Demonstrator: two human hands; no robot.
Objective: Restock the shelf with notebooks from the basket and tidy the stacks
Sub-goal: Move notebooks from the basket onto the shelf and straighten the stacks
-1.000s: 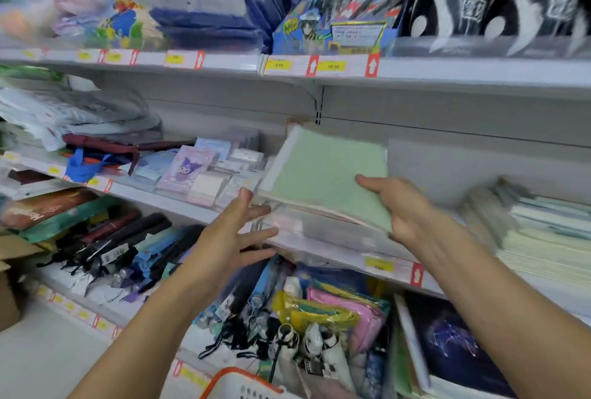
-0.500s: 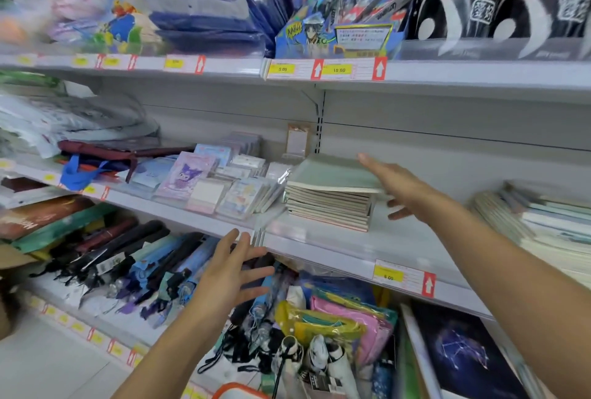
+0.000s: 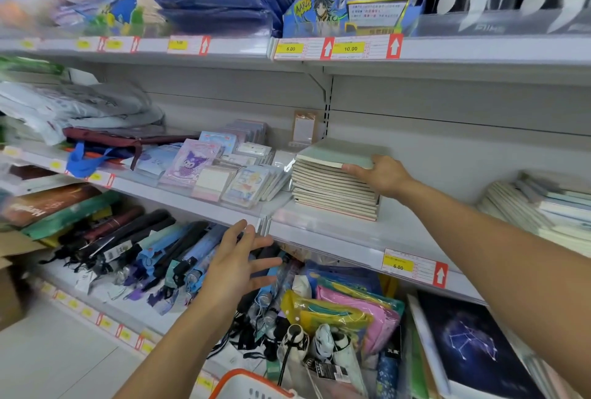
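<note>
- The left hand (image 3: 238, 266) has dropped from the shelf edge and now hovers below it, over the umbrellas (image 3: 140, 254), fingers spread wide and holding nothing.
- The green notebook (image 3: 339, 154), in the air a second ago, now lies on the notebook stack (image 3: 332, 189) on the shelf (image 3: 345, 238), slightly askew; judged from this, one restock is done and squaring follows.
- The right hand (image 3: 380, 174), arm extended, presses the stack's right side, thumb against the top notebook's edge.
- The orange basket (image 3: 246, 382) rim shows at the bottom.

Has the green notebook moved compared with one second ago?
Yes. The green notebook, then tilted in the air at the shelf front, now lies on the notebook stack nearer the shelf's back wall; the right hand touches its corner.
</note>
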